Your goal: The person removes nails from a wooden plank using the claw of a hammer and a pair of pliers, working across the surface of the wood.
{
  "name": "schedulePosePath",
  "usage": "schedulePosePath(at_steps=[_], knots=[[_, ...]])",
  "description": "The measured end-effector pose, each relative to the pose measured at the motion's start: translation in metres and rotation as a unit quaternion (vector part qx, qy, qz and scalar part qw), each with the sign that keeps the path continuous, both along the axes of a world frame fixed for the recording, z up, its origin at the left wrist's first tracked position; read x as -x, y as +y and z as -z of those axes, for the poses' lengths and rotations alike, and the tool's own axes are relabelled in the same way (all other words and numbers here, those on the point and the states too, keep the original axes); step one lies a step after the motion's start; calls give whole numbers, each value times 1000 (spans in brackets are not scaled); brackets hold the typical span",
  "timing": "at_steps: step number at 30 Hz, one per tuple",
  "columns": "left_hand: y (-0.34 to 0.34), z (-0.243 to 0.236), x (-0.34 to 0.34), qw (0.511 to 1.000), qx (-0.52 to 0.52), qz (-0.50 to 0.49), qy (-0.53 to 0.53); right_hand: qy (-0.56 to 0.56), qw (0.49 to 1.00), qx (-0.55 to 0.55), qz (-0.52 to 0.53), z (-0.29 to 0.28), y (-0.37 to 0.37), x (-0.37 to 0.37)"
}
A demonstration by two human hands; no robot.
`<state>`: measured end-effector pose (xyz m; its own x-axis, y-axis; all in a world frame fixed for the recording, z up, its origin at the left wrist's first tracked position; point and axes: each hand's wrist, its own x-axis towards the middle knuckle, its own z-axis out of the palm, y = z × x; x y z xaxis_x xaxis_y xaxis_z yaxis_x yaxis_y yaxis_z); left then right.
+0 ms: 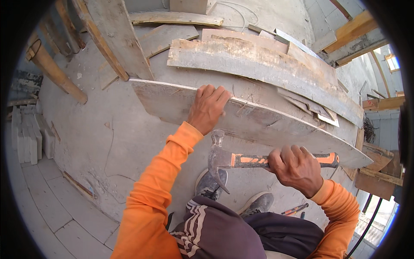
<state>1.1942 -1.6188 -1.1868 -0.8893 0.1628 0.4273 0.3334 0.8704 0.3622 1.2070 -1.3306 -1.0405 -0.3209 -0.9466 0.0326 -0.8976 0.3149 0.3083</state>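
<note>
My left hand [207, 108] is closed over the upper edge of a long, worn plywood board [267, 123], which stands on its edge across the floor in front of me. In my right hand [296, 169] is a claw hammer [252, 161], gripped around its black and orange handle. The hammer lies roughly level, its head to the left below my left hand, with the striking face toward the board and the curved claw toward my shoes. From this view I cannot tell whether the hammer head touches the board.
Beyond the board lie stained plank sheets [258, 60] and scrap wood pieces. An upright panel [116, 34] and a round wooden post [58, 75] stand at the left. Pale slabs [30, 134] are stacked at far left. An orange-handled tool [295, 210] lies beside my right shoe [258, 203].
</note>
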Motion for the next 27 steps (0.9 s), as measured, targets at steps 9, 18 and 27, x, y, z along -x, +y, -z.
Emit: schedulePosePath(at_steps=[9, 18, 27], knots=[[-2, -5, 1, 1000, -15, 13, 9, 4, 998, -20, 64, -9, -6, 2], [-2, -4, 4, 1000, -10, 3, 15, 33, 992, -36, 116, 4, 2, 11], [3, -4, 2, 1000, -10, 2, -2, 40, 993, -33, 107, 12, 15, 29]])
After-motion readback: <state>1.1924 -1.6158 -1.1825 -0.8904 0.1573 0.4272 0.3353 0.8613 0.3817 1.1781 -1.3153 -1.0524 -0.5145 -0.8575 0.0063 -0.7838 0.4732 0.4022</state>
